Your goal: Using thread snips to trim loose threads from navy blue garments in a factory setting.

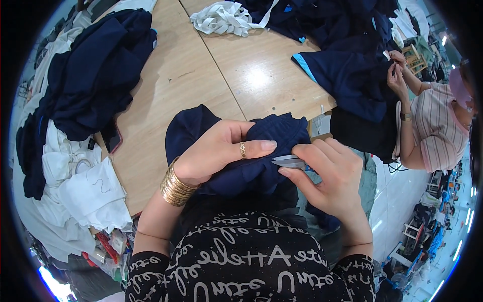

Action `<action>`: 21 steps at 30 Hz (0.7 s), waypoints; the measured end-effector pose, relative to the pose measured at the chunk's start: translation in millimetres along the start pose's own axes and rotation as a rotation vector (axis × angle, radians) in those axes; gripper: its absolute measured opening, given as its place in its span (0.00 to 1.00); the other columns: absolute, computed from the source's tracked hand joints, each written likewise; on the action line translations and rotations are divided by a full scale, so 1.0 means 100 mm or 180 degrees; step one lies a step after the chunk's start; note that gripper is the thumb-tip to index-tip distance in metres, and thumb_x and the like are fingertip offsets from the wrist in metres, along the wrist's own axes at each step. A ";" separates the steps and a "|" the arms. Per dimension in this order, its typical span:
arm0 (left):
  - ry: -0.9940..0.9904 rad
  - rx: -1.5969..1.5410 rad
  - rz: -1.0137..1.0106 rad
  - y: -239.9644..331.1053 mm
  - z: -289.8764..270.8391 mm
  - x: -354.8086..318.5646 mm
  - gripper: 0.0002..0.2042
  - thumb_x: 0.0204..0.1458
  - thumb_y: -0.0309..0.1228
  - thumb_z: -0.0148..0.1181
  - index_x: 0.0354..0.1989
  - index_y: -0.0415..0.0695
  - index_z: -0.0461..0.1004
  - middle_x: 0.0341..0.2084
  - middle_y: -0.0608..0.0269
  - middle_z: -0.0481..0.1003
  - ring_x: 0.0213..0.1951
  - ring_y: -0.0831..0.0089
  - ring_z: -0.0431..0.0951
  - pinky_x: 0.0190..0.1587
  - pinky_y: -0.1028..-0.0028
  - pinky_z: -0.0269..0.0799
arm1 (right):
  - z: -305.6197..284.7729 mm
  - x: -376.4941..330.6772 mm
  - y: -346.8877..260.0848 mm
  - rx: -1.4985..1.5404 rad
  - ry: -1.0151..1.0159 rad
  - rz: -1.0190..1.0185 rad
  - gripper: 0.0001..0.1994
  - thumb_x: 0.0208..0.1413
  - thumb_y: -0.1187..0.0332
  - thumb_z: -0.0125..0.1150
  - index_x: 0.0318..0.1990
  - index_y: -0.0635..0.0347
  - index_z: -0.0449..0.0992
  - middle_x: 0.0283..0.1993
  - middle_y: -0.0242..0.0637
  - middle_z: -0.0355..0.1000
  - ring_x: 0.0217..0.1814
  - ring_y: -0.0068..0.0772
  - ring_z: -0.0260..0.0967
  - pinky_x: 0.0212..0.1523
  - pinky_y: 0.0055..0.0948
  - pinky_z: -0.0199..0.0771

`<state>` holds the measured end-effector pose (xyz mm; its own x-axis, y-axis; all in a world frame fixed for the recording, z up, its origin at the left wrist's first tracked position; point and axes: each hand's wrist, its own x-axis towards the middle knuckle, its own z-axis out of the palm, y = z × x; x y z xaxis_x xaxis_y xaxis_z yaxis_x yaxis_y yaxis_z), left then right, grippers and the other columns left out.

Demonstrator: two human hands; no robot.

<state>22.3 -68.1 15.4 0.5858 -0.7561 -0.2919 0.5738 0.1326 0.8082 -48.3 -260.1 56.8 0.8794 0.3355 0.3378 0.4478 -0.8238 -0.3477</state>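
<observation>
From my head camera, my left hand [216, 151], with a ring and gold bangles, bunches the dark navy fabric garment [251, 171] over my lap at the table's near edge; its fingers [259, 146] press together along a fold, seemingly to hold the cloth taut. My right hand [329, 176] pinches small metal thread snips [288, 161] against that fold, blades touching the cloth. The pale wooden table [201, 80] carries a heap of navy garments [95, 75] at left and white tape [224, 19] beyond. Across it, another person's hands [397, 75] work on more navy cloth [352, 80].
</observation>
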 end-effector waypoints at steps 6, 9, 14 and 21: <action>0.0047 0.0172 -0.0006 0.00 -0.01 0.00 0.14 0.49 0.31 0.59 0.41 0.33 0.72 0.32 0.65 0.75 0.32 0.85 0.72 0.37 0.85 0.69 | 0.01 0.00 -0.01 0.0033 0.0102 -0.0002 0.10 0.39 0.62 0.65 0.26 0.54 0.71 0.20 0.29 0.62 0.19 0.30 0.60 0.19 0.26 0.58; 0.0005 0.0117 -0.0016 0.00 -0.01 0.00 0.14 0.49 0.31 0.59 0.40 0.34 0.72 0.33 0.65 0.75 0.32 0.85 0.72 0.38 0.85 0.69 | -0.01 0.00 -0.01 0.0031 -0.0035 0.0055 0.12 0.35 0.66 0.67 0.26 0.59 0.72 0.19 0.33 0.64 0.20 0.32 0.60 0.20 0.26 0.57; 0.0139 -0.0160 -0.0045 0.02 -0.01 -0.03 0.15 0.50 0.31 0.58 0.43 0.33 0.70 0.33 0.65 0.75 0.33 0.84 0.72 0.37 0.85 0.69 | -0.02 -0.01 0.00 0.1018 0.0164 0.0794 0.13 0.37 0.66 0.68 0.29 0.58 0.72 0.23 0.31 0.67 0.18 0.25 0.59 0.21 0.19 0.60; 0.1055 -0.0294 0.0591 0.17 -0.23 -0.19 0.17 0.50 0.34 0.56 0.42 0.34 0.68 0.33 0.61 0.74 0.33 0.79 0.74 0.36 0.81 0.70 | 0.48 -0.08 0.13 0.2750 -0.0011 0.1401 0.21 0.36 0.67 0.70 0.40 0.61 0.70 0.34 0.29 0.61 0.31 0.13 0.55 0.28 0.13 0.57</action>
<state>34.5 -36.6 23.2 0.8290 -0.4677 -0.3067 0.4810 0.3163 0.8177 -42.1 -251.2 7.3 0.9966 0.0798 0.0217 0.0416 -0.2564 -0.9657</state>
